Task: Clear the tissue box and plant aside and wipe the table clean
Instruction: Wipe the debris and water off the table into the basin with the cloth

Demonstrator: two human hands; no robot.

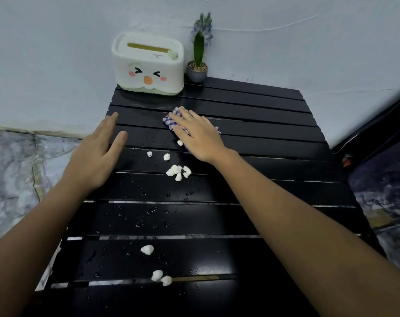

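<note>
A white tissue box with a cartoon face stands at the far left corner of the black slatted table. Beside it on the right stands a small potted plant with a purple flower. My right hand lies flat with straight fingers on a blue checked cloth, pressing it to the table's far middle. My left hand rests flat on the table's left edge, holding nothing. Several white crumbs lie below the cloth, and more crumbs lie nearer me. Water droplets dot the slats.
A pale wall rises right behind the table's far edge. Marbled floor shows on the left. A dark object stands close to the table's right side.
</note>
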